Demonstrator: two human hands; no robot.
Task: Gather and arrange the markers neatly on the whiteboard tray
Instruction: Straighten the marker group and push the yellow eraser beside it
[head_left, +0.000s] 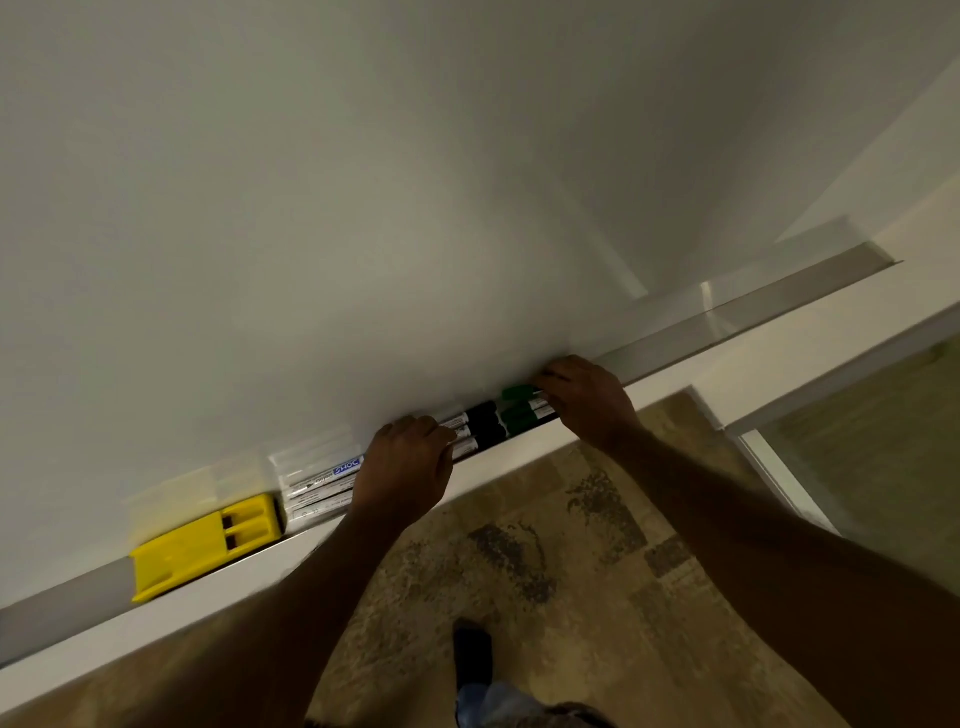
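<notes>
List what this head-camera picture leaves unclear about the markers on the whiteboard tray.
- Marker count: left hand covers the white barrels.
- Green-capped markers: bodies hidden under right hand.
- Grip: fingers curl out of sight.
- Barrel print: blurred, too small.
- Yellow plastic eraser: motion-blurred.

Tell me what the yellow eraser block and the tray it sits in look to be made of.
Yellow eraser block: likely moulded plastic, matte to slightly glossy, with crisp edges and two rectangular slots. Tray: probably metal, perhaps aluminium, with a thin grey satin wall and straight folded edge; the blur leaves it uncertain.
</notes>
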